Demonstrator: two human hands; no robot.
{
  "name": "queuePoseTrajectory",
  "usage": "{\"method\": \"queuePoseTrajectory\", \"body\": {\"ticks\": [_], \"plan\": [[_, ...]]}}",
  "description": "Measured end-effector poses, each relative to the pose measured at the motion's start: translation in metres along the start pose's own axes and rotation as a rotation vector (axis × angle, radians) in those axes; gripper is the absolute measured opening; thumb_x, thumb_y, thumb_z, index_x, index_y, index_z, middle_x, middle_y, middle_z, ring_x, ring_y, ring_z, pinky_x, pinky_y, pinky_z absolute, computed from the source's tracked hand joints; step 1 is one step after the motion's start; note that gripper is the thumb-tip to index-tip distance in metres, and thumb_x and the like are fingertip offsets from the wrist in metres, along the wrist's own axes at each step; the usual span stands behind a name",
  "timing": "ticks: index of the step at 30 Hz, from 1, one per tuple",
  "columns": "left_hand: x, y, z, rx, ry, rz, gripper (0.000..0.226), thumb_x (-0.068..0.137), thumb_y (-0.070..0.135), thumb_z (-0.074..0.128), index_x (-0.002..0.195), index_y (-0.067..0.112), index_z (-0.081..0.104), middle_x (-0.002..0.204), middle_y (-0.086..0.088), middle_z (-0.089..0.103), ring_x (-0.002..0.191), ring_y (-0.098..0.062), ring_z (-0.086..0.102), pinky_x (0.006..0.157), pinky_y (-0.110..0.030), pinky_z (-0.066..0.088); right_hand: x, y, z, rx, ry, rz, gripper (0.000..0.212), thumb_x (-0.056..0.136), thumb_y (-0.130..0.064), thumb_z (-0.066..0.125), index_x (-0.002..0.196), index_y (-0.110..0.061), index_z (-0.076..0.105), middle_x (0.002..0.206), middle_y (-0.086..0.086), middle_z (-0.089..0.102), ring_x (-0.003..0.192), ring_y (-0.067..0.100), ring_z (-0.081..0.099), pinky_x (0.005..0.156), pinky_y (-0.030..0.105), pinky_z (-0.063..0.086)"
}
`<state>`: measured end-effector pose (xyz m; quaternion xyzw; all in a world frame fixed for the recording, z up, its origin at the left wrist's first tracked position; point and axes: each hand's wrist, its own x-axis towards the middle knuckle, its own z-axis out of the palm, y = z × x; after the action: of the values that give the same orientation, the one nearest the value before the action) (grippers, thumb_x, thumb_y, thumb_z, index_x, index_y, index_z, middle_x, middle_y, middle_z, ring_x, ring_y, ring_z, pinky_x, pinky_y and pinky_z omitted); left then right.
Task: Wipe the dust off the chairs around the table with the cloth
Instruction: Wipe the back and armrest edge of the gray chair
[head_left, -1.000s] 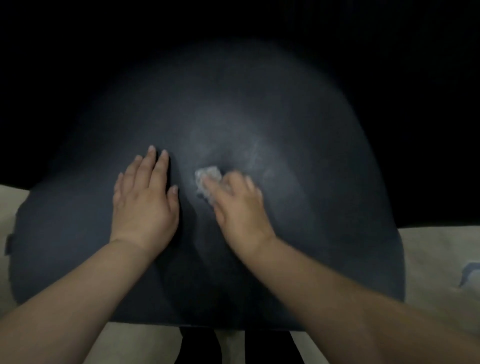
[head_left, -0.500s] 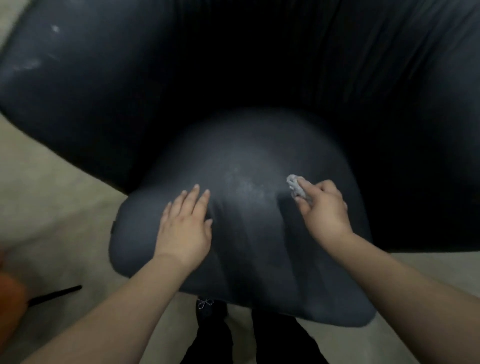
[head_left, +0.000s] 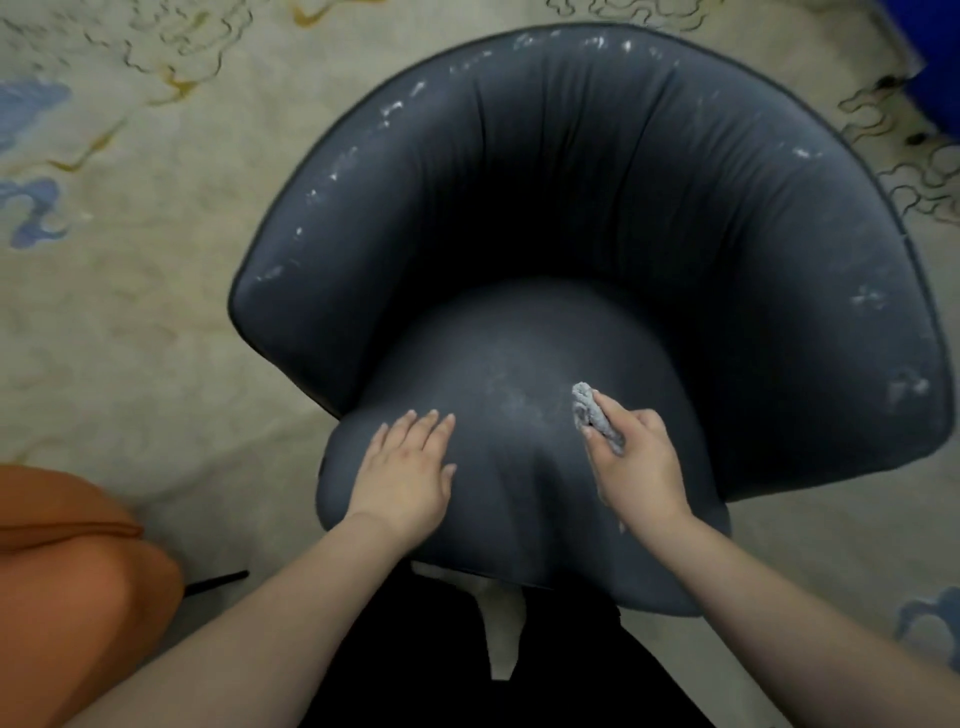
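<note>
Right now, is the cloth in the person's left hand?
No, the grey cloth is pinched in the right hand, while the left hand rests flat on the chair seat.

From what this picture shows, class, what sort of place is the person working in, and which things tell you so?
Probably a furnished room indoors, such as a dining or sitting room. A padded dark chair stands on a patterned carpet, and an orange upholstered seat sits beside it.
</note>
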<state>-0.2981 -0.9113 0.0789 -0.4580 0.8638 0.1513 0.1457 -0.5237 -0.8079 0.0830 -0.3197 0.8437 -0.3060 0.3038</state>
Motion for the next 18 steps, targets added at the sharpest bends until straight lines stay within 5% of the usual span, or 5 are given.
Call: {"method": "queuePoseTrajectory", "body": {"ticks": [2,4,10,14,18], "plan": [[0.0,-0.014,-0.014,0.002,0.025,0.03,0.061,0.098,0.042,0.036,0.153,0.025,0.016,0.158,0.005,0.021,0.146,-0.018,0.012,0.119,-0.037,0.008,-0.006,-0.016,0.006,0.035,0.027,0.024,0.041,0.092,-0.029,0.058,0.13,-0.045,0.053,0.095,-0.011,0.043,0.08,0.005,0.055,0.061,0.006,0.042],[0.002,-0.036,-0.028,0.018,0.031,0.08,0.061,0.098,0.042,0.036,0.153,0.026,0.016,0.159,0.006,0.02,0.146,-0.018,0.012,0.118,-0.036,0.01,-0.012,-0.037,0.018,0.073,0.06,0.06,0.04,0.092,-0.029,0.058,0.129,-0.045,0.054,0.096,-0.011,0.044,0.077,0.006,0.056,0.054,0.003,0.041],[-0.001,-0.111,-0.07,0.097,0.043,0.275,0.064,0.097,0.045,0.038,0.153,0.027,0.013,0.16,0.006,0.016,0.145,-0.018,0.014,0.117,-0.034,0.016,-0.039,-0.11,0.065,0.174,0.122,0.116,0.039,0.093,-0.032,0.056,0.127,-0.049,0.053,0.098,-0.013,0.043,0.077,0.015,0.06,0.051,0.023,0.051],[-0.005,-0.159,-0.102,0.122,0.055,0.368,0.064,0.098,0.044,0.039,0.154,0.026,0.015,0.16,0.005,0.015,0.145,-0.019,0.013,0.118,-0.035,0.014,-0.06,-0.153,0.087,0.271,0.221,0.174,0.037,0.093,-0.03,0.057,0.128,-0.044,0.056,0.099,-0.011,0.045,0.069,-0.005,0.058,0.036,0.01,0.04],[0.002,-0.191,-0.13,0.069,0.103,0.334,0.063,0.097,0.043,0.042,0.153,0.027,0.018,0.16,0.006,0.015,0.145,-0.019,0.013,0.117,-0.034,0.018,-0.076,-0.18,0.099,0.323,0.274,0.189,0.038,0.092,-0.025,0.059,0.129,-0.038,0.057,0.101,-0.01,0.048,0.074,-0.02,0.051,0.048,-0.001,0.036]]}}
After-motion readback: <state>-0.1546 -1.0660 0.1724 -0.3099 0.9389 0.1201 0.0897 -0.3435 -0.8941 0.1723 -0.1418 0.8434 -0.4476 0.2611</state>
